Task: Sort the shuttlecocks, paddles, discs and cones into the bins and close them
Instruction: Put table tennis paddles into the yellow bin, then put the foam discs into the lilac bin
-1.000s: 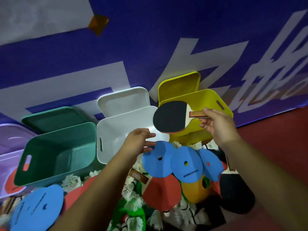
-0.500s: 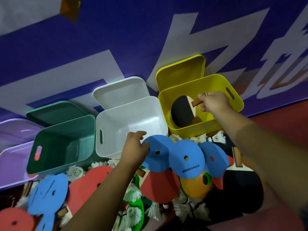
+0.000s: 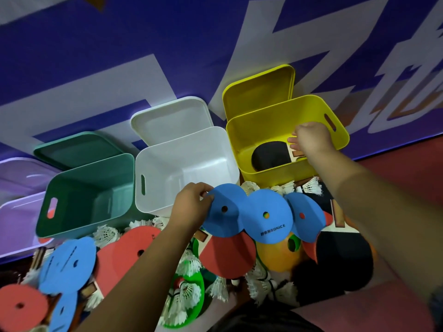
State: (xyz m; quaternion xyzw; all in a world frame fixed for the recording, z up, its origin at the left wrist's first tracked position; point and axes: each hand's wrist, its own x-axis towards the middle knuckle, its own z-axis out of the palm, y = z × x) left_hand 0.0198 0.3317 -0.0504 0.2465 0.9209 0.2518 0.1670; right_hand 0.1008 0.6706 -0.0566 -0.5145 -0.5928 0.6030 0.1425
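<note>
A black paddle (image 3: 271, 155) lies inside the yellow bin (image 3: 271, 173). My right hand (image 3: 310, 140) hovers just above its wooden handle, fingers loosely spread and holding nothing. My left hand (image 3: 191, 204) pinches the left edge of a blue disc (image 3: 224, 212), which sits on the pile in front of the white bin (image 3: 184, 188). Two more blue discs (image 3: 266, 216) overlap it to the right. Red discs (image 3: 227, 257), an orange cone (image 3: 278, 256), a green cone (image 3: 191, 298), white shuttlecocks (image 3: 105, 234) and another black paddle (image 3: 340, 257) lie heaped below.
Open bins stand in a row against the blue banner wall: purple (image 3: 16, 224), teal (image 3: 84, 216), white, yellow. Each lid leans behind its bin, such as the yellow lid (image 3: 259, 92). More blue and red discs (image 3: 67, 262) lie at lower left. Red floor runs along the right.
My right hand lowered the black paddle into the yellow bin and let go of its handle. My left hand moved onto the blue disc and took hold of its edge.
</note>
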